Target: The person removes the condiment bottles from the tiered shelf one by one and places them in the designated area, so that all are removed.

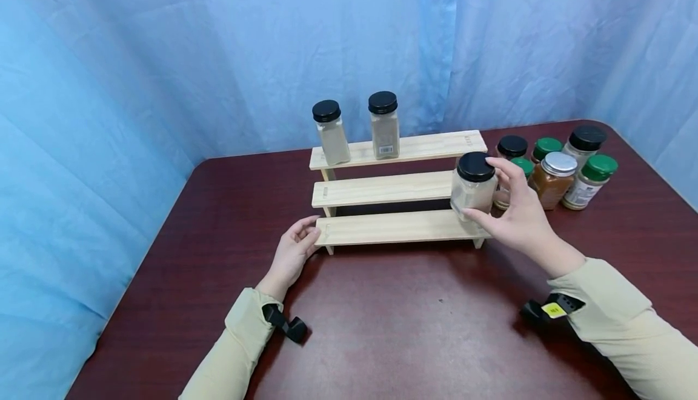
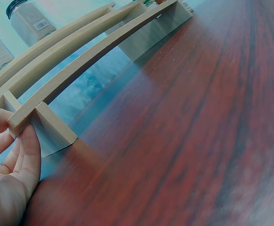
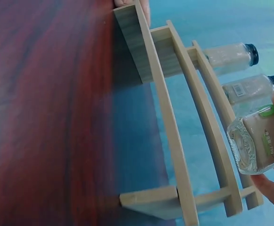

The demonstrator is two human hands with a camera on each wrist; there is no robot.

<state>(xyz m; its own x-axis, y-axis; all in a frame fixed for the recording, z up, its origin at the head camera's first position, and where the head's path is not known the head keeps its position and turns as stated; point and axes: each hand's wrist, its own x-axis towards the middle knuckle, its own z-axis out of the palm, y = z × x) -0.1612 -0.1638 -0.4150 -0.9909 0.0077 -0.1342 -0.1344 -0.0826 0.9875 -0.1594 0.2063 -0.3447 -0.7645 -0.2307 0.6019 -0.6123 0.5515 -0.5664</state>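
My right hand [image 1: 520, 215] grips a square glass jar [image 1: 473, 191] with a black lid, thumb low on one side and fingers up by the lid. In the right wrist view the jar [image 3: 261, 141] is tilted, with pale powder inside and its glass base showing. It overlaps the right end of a three-step wooden rack [image 1: 382, 230]. At the rack's left end my left hand [image 1: 291, 251] pinches the tip of the lowest board [image 2: 61, 89]. Two similar black-lidded jars, a left one [image 1: 334, 139] and a right one [image 1: 385, 127], stand on the top step.
Several spice jars cluster on the table right of the rack, among them a silver-lidded brown jar [image 1: 552, 182] and a green-lidded jar [image 1: 589, 183]. A blue curtain [image 1: 327, 36] hangs behind the dark red table [image 1: 392, 327].
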